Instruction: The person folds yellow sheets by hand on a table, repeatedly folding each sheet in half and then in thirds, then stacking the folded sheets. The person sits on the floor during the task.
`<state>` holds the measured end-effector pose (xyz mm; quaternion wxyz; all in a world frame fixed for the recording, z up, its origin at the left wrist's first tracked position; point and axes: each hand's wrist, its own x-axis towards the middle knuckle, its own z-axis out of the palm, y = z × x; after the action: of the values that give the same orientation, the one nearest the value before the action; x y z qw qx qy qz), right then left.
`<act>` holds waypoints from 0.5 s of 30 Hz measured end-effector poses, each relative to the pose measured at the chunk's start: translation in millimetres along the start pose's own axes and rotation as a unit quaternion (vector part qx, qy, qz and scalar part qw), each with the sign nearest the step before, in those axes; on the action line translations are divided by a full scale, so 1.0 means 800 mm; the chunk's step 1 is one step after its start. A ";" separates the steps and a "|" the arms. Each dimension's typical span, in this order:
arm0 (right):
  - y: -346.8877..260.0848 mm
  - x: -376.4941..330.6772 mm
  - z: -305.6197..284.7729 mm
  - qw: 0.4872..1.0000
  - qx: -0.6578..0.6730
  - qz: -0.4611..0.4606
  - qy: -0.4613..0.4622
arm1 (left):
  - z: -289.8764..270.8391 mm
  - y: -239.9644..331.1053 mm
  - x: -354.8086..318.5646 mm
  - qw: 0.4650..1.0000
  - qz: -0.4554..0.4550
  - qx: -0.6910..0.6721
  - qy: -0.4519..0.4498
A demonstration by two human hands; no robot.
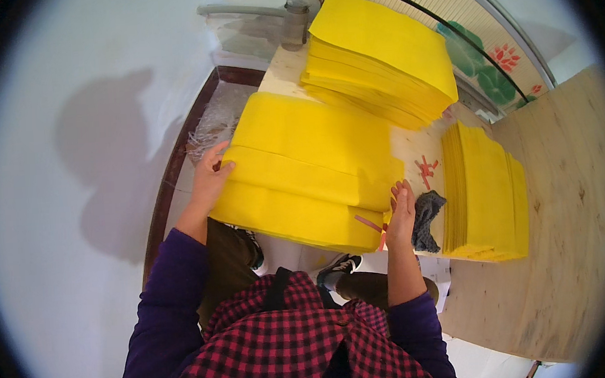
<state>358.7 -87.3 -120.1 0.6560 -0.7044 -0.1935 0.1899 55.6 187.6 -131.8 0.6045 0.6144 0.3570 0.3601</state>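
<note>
Yellow sheets of soft, cloth-like material (301, 161) lie in a layered pile in front of me, reaching the table's near edge. At the pile's left edge is my left hand (210, 177), its thumb and fingers apart and touching the side. My right hand (402, 216) stands on edge at the right side of the pile, fingers stretched out with nothing seen in them. A thin red strip (368, 222) sticks out by the pile's near right corner, close to my right hand.
A tall yellow stack (384, 52) sits at the back, another yellow stack (486, 191) at the right. Between lie small red strips (426, 170) and a dark grey knitted cloth (427, 223). A jar (296, 24) stands at the back left, near the wall (100, 56). Wooden board (561, 222) fills the right.
</note>
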 end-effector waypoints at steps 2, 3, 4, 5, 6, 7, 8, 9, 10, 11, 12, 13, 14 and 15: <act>-0.003 -0.004 -0.001 0.999 0.025 0.032 -0.002 | 0.001 0.002 -0.001 1.000 0.001 -0.004 -0.007; -0.006 -0.005 -0.001 0.998 0.042 0.041 -0.010 | 0.001 0.003 -0.002 1.000 0.006 0.002 -0.009; -0.008 -0.006 0.000 0.998 0.045 0.050 -0.013 | 0.001 0.005 -0.002 1.000 0.000 -0.001 -0.009; -0.011 -0.006 0.001 0.997 0.049 0.059 -0.017 | 0.003 0.006 -0.003 1.000 0.010 0.003 -0.004; -0.014 -0.005 0.003 0.996 0.053 0.068 -0.021 | 0.004 0.007 -0.004 1.000 0.009 -0.001 0.003; -0.017 -0.006 0.005 0.993 0.070 0.086 -0.033 | 0.004 0.007 -0.004 1.000 0.003 -0.016 0.008; -0.021 -0.006 0.008 0.990 0.086 0.104 -0.045 | 0.005 0.008 -0.005 1.000 0.010 0.001 0.010; -0.025 -0.007 0.010 0.985 0.103 0.123 -0.058 | 0.005 0.008 -0.005 1.000 0.012 0.007 0.010; -0.029 -0.008 0.013 0.987 0.098 0.109 -0.061 | 0.005 0.008 -0.005 1.000 0.005 0.000 0.010; -0.034 -0.009 0.014 0.989 0.094 0.095 -0.064 | 0.005 0.008 -0.005 1.000 0.011 0.018 0.006; -0.038 -0.011 0.016 0.990 0.093 0.068 -0.086 | 0.004 0.008 -0.005 1.000 0.007 0.024 0.002; -0.042 -0.010 0.016 0.992 0.076 0.092 -0.040 | 0.004 0.007 -0.005 1.000 -0.008 0.019 0.002; -0.046 -0.010 0.017 0.993 0.063 0.101 -0.013 | 0.004 0.005 -0.004 0.998 0.026 0.054 0.007; -0.048 -0.011 0.017 0.993 0.048 0.108 0.029 | 0.004 0.004 -0.004 0.996 0.048 0.080 0.016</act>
<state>343.4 -77.8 -82.2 0.6700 -0.6942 -0.0881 0.2478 56.9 182.9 -128.7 0.5298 0.6711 0.3643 0.3690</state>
